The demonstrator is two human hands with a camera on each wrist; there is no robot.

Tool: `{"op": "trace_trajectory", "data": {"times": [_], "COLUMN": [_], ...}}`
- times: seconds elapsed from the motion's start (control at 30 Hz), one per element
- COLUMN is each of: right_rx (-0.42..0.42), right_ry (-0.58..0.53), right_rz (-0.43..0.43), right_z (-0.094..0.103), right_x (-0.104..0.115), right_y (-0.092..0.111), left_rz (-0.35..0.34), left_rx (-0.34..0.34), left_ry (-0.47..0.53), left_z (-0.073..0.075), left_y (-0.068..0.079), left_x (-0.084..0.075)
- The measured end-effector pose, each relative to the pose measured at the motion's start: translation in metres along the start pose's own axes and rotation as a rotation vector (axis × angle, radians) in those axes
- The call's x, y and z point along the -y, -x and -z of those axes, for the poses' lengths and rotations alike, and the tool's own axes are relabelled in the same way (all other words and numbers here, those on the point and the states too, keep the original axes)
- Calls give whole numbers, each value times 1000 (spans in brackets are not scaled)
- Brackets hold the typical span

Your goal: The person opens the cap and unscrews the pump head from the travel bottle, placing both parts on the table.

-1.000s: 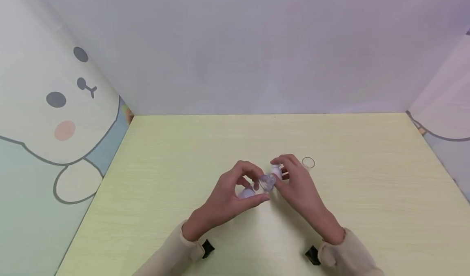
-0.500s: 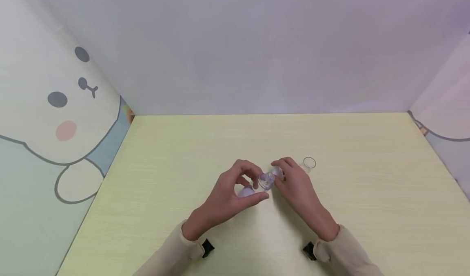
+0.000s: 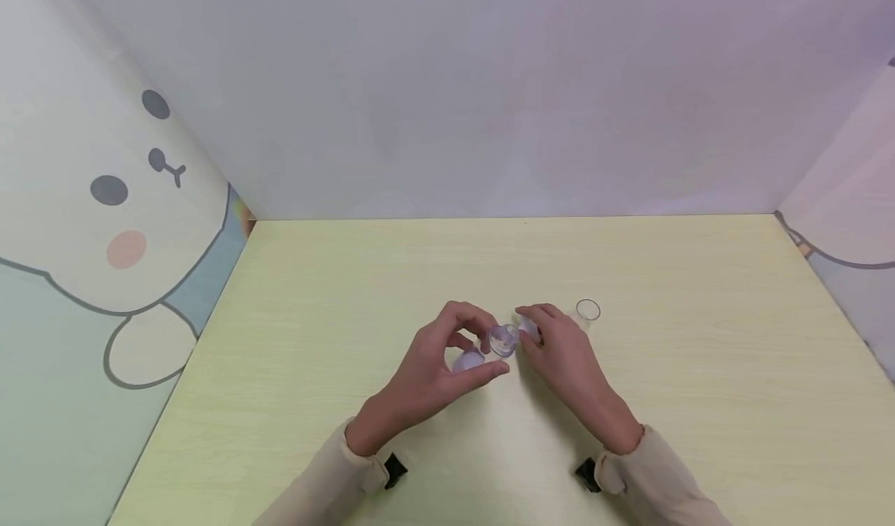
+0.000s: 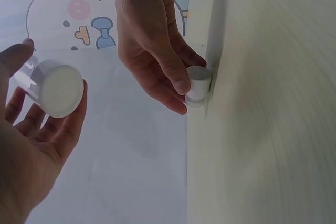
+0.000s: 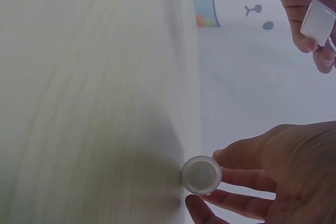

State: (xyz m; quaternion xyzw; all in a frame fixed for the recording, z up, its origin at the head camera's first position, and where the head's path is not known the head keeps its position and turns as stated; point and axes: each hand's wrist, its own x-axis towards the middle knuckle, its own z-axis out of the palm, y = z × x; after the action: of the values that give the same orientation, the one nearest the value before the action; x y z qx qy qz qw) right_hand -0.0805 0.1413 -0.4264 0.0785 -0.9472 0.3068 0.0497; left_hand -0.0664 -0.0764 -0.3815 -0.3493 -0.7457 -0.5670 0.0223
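Observation:
My left hand (image 3: 433, 359) grips a round container with a white body (image 3: 468, 360) and a clear end (image 3: 503, 340) pointing toward my right hand. Its flat white base (image 4: 62, 91) faces the left wrist camera. My right hand (image 3: 562, 347) pinches a small white cylinder (image 4: 199, 81) with a translucent rim, low by the table, thumb on one side and fingers on the other. Seen end-on in the right wrist view, the cylinder (image 5: 201, 175) shows a round, recessed face. In the head view my right fingers hide part of it.
On the pale wooden table (image 3: 363, 277), just beyond my right hand, lies a thin-rimmed clear ring or disc (image 3: 588, 309). A plain light wall (image 3: 489, 91) rises at the table's back edge, with a cartoon-printed panel (image 3: 77, 223) at the left.
My right hand has turned and lowered the small white cylinder, so less of it shows. My left hand has drawn slightly left and back, widening the gap to the right hand.

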Motion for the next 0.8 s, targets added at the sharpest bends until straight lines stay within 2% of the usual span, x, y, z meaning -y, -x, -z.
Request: {"op": "trace_trajectory", "data": {"times": [0.2,0.5,0.8], "right_rx": [-3,-67,-97], "right_ry": [1,8,59], "right_rz": [-11,10,32], "right_z": [3,17,29], "right_x": [0,6,13], "right_y": [1,9,24], "left_rz": [20,46,115], "left_rx": [-10,-44,-90], "left_ry": [4,-3,-24], "left_z": [-1,-3,-6], "left_y": [-1,-1,-6], "left_x": [1,5,10]}}
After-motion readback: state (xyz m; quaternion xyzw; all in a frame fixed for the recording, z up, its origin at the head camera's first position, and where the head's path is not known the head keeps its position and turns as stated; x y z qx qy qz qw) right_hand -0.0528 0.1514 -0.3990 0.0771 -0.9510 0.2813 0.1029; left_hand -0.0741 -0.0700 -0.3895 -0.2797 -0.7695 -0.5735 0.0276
